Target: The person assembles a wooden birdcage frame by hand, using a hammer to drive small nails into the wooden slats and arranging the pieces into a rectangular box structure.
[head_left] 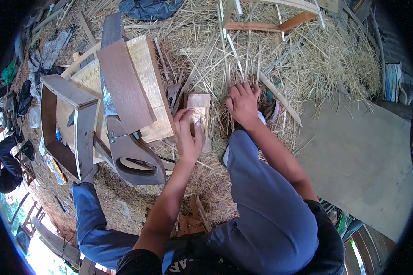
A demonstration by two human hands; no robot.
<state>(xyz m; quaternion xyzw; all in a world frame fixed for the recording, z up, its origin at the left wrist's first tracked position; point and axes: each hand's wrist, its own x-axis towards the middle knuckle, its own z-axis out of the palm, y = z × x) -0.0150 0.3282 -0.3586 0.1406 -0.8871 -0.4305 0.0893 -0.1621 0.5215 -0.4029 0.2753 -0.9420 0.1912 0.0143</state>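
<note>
My left hand (188, 138) is over a small wooden block (198, 99), thumb and fingers curved and apart. Beside its fingertips, a little heap of thin slivers or nails (198, 115) sits on the block, too small to tell which. To the right, my right hand (244, 104) reaches down to the straw, near my shoe. Its fingers are curled, and their tips and whatever they hold are hidden. Left of my left hand, a handsaw (132, 159) lies across a thick pale board (148, 59), with a flat brown board (125, 87) on its blade.
A wooden frame (86, 133) stands at the left, by my left leg. Another light frame of thin strips (252, 26) is at the far side. Straw (335, 64) and loose sticks (282, 100) cover much of the ground. A flat grey sheet (357, 160) lies at the right.
</note>
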